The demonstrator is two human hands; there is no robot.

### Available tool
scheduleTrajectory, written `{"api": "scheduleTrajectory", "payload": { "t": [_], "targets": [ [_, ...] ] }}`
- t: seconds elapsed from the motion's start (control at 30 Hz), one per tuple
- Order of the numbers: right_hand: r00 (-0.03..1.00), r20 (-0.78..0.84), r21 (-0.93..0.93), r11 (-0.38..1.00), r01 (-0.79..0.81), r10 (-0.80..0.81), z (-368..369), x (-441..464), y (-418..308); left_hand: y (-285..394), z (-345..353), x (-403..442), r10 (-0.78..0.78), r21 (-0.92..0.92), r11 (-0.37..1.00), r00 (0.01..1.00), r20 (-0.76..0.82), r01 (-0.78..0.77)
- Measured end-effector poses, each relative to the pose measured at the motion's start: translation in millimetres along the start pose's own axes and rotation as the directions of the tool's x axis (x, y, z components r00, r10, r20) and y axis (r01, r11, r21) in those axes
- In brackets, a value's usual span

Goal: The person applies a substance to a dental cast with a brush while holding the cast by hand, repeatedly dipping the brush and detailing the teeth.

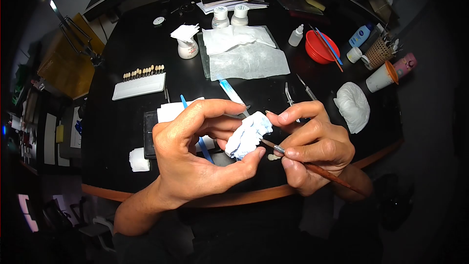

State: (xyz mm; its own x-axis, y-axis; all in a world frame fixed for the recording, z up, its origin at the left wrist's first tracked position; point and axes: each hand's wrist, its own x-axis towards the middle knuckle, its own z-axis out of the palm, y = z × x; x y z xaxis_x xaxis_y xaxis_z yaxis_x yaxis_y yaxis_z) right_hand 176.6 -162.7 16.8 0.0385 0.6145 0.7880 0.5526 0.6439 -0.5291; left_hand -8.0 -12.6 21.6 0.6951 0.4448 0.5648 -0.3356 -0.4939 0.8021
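My left hand (193, 154) grips a rough white and pale-blue dental cast (249, 134) between its thumb and fingers, above the front of the table. My right hand (317, 146) holds a fine brush (334, 178) by its metal collar and reddish-brown wooden handle. The brush tip is close to the cast's right side; I cannot tell whether it touches. Behind the left hand lie a blue stick (205, 150) and white paper (168, 112), partly hidden. A syringe with blue contents (229, 91) lies just beyond the fingers.
A tooth shade guide (139, 87) lies at left. Jars (221, 17) and a tissue-covered tray (246, 63) stand farther back. At right are a red bowl (320, 51), a dropper bottle (296, 35), a cup (380, 79), crumpled tissue (352, 107) and metal instruments (307, 87).
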Motion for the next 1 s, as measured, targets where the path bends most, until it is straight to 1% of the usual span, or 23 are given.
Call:
{"api": "scheduleTrajectory", "payload": {
  "t": [0.07, 0.27, 0.47, 0.57, 0.67, 0.77, 1.0],
  "targets": [
    [1.000, -0.015, -0.015, 1.000, 0.014, -0.014, 0.8, -0.9, -0.3, 0.0, 0.9, -0.2, -0.015, -0.039, 0.999, 1.000, 0.003, 0.015],
    [0.999, -0.046, -0.034, 0.999, 0.011, -0.013, 2.4, -1.1, -0.9, 0.3, 1.6, -0.6, -0.005, -0.040, 0.999, 1.000, 0.002, 0.005],
    [0.999, -0.029, -0.061, 0.998, 0.027, -0.029, 3.3, 1.4, -1.6, -0.2, 2.0, -1.0, -0.015, -0.051, 0.999, 1.000, -0.001, 0.015],
    [0.998, -0.049, -0.052, 0.998, 0.025, -0.028, 2.6, 1.2, -1.9, 0.5, 1.4, -0.9, -0.009, -0.039, 0.999, 1.000, 0.012, 0.009],
    [0.999, -0.028, -0.067, 0.997, 0.025, -0.027, 2.3, 2.5, -3.2, 0.1, 2.3, -1.1, -0.014, -0.054, 0.998, 1.000, 0.000, 0.014],
    [0.999, -0.039, -0.059, 0.998, 0.013, -0.015, 1.7, 2.1, -3.4, 1.0, 2.1, -1.7, 0.008, -0.003, 1.000, 1.000, -0.004, -0.008],
    [0.999, -0.036, -0.057, 0.998, 0.015, -0.017, 1.5, 1.6, -2.9, 0.0, 2.3, -3.2, 0.044, 0.036, 0.998, 0.999, -0.016, -0.044]
  ]
}}
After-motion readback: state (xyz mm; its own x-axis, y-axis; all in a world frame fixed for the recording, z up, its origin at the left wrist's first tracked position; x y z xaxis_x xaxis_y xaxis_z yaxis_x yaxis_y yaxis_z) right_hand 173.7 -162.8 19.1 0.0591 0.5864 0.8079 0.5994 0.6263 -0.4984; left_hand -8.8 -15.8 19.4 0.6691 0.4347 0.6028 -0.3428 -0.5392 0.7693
